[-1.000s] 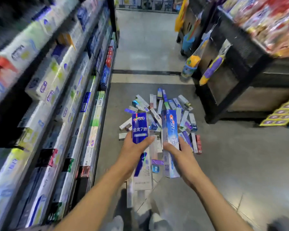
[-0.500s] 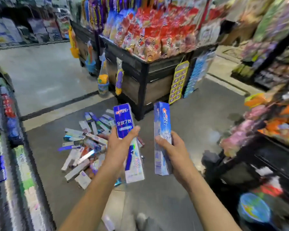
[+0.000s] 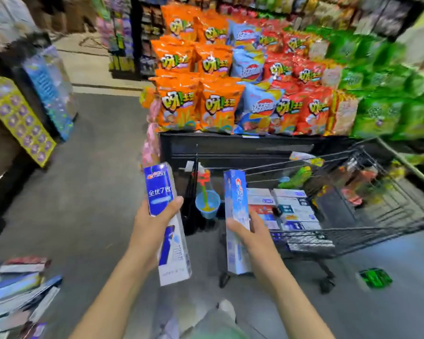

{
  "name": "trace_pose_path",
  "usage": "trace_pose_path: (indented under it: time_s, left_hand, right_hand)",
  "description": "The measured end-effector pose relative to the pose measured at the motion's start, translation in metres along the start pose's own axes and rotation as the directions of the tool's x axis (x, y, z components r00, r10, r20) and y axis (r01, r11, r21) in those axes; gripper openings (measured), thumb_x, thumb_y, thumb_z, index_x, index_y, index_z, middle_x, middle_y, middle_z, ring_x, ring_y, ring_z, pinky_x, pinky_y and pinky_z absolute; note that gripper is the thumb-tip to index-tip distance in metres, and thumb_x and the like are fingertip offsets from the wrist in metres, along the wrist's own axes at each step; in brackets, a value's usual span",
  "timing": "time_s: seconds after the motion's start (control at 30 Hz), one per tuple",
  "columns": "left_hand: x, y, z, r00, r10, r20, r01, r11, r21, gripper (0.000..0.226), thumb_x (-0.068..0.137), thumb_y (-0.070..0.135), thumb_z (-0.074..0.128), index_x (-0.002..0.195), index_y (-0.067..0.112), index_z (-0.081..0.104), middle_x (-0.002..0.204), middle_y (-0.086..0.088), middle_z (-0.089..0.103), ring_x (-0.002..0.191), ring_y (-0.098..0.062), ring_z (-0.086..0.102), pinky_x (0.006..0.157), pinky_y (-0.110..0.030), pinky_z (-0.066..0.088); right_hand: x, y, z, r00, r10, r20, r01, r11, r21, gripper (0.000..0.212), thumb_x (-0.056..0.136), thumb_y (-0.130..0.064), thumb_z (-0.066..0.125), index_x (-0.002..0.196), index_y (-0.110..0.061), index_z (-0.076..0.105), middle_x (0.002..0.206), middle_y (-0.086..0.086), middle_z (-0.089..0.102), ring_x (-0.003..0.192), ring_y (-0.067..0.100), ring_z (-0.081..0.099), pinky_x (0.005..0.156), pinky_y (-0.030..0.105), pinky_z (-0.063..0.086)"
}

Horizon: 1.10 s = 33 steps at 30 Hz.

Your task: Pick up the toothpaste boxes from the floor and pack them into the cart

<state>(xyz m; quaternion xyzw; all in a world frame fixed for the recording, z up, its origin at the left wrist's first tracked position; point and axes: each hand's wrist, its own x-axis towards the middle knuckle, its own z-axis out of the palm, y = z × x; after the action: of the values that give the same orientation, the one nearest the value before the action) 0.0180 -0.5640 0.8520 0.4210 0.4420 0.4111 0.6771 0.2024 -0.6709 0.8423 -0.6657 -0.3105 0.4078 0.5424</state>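
My left hand [image 3: 150, 226] grips a dark blue and white toothpaste box [image 3: 159, 189], held upright, with a second white box [image 3: 175, 260] behind it. My right hand [image 3: 251, 237] grips a light blue toothpaste box [image 3: 236, 206], also upright. Both hands are raised just left of the black wire cart [image 3: 377, 231]. Several toothpaste boxes [image 3: 289, 207] lie packed flat inside the cart. The pile of toothpaste boxes [image 3: 15, 289] on the grey floor sits at the bottom left.
A black display stand [image 3: 230, 148] stacked with orange, red and green snack bags [image 3: 218, 104] rises behind the cart. A blue cup toy [image 3: 207, 204] hangs on its front. A green packet [image 3: 375, 277] lies on the floor at right. Another shelf end [image 3: 34, 99] stands at left.
The view has swung right from the floor pile to the cart. Both hands keep their boxes and have carried them toward the cart.
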Motion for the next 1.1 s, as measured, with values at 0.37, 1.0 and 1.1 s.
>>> trace_pose_path:
  time_s: [0.37, 1.0, 1.1]
  left_hand:
    - [0.096, -0.092, 0.223, 0.995, -0.056, 0.088, 0.044, 0.99, 0.133, 0.029, 0.087, 0.02, 0.076, 0.113, 0.018, 0.062, 0.1, -0.002, 0.076, 0.083, -0.014, 0.073, 0.071, -0.031, 0.057]
    - [0.252, -0.244, 0.385, 0.985, -0.036, 0.172, -0.049, 0.885, 0.462, 0.051, 0.087, 0.023, 0.076, 0.132, 0.018, 0.053, 0.113, 0.015, 0.07, 0.1, 0.004, 0.067, 0.082, -0.012, 0.05]
    - [0.264, -0.285, 0.388, 0.924, -0.126, 0.362, -0.106, 0.824, 0.557, 0.054, 0.091, 0.035, 0.07, 0.139, 0.023, 0.048, 0.121, 0.017, 0.066, 0.111, -0.008, 0.064, 0.092, -0.027, 0.051]
  right_hand:
    - [0.11, 0.04, -0.237, 0.985, 0.049, -0.163, -0.051, 0.999, -0.009, 0.038, 0.085, -0.026, 0.08, 0.118, -0.022, 0.062, 0.107, 0.001, 0.075, 0.092, 0.015, 0.071, 0.085, 0.034, 0.054]
    - [0.314, 0.146, -0.396, 0.979, 0.197, -0.043, -0.2, 0.976, -0.081, 0.041, 0.088, -0.013, 0.077, 0.125, -0.02, 0.06, 0.097, -0.007, 0.072, 0.079, 0.004, 0.064, 0.067, 0.012, 0.046]
    - [0.327, 0.165, -0.404, 0.979, 0.187, -0.082, -0.192, 0.979, -0.063, 0.048, 0.081, -0.025, 0.08, 0.124, -0.021, 0.06, 0.1, -0.004, 0.071, 0.082, 0.006, 0.063, 0.069, 0.015, 0.047]
